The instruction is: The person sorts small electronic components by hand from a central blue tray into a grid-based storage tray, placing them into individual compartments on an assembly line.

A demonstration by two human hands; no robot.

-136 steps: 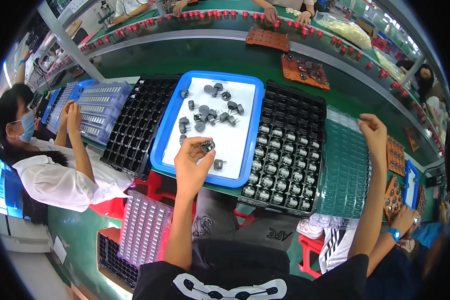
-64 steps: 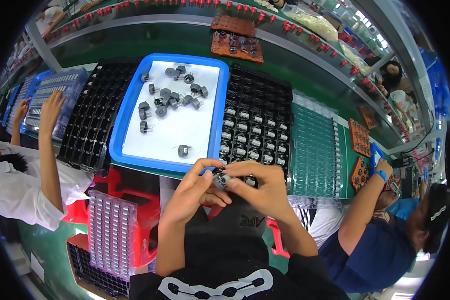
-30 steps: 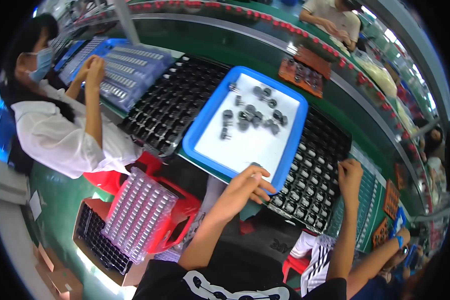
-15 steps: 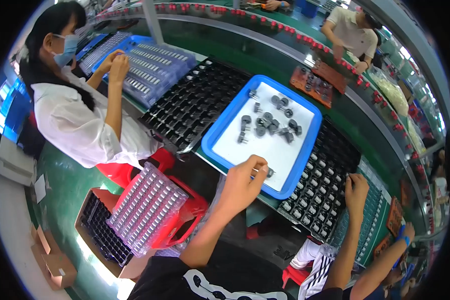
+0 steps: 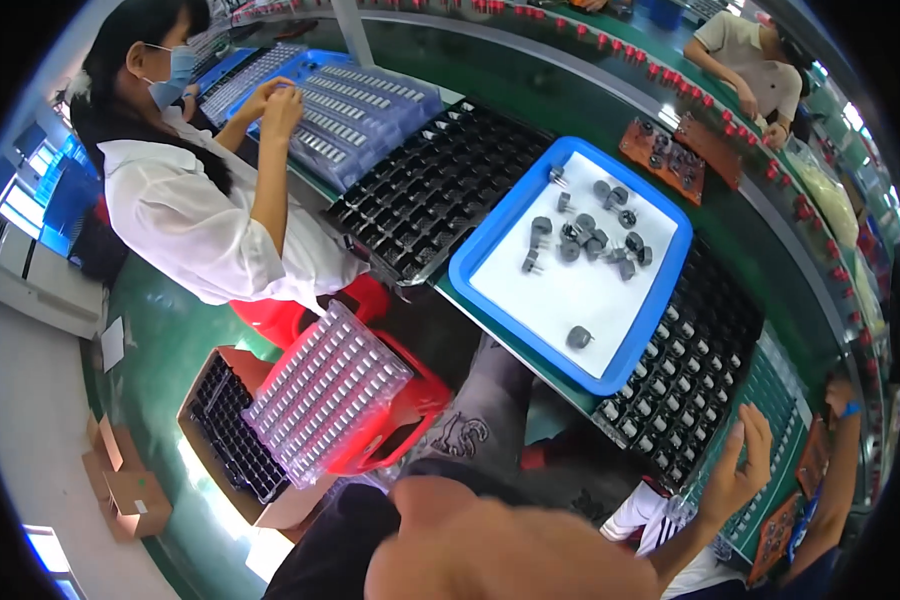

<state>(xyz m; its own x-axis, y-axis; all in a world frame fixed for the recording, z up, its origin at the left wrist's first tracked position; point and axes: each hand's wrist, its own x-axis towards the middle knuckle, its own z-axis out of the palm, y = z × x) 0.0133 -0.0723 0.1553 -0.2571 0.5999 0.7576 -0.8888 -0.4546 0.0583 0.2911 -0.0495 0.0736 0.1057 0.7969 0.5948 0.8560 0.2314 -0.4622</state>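
Head view: the right hand (image 5: 738, 478) rests with fingers spread, grip wide and empty, on the ribbed green tray (image 5: 782, 425) beside the black moulded tray (image 5: 692, 370) of small parts. The left hand (image 5: 490, 545) is a near blur; its grip cannot be told. Grey cylindrical parts (image 5: 590, 235) lie in the smooth blue-rimmed tray (image 5: 500, 310) on the green surface (image 5: 570, 95).

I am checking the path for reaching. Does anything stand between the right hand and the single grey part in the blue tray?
Nothing visible blocks it. Between the right hand and the single grey part lie only the filled pockets of the black tray and the rim of the blue tray, both low.
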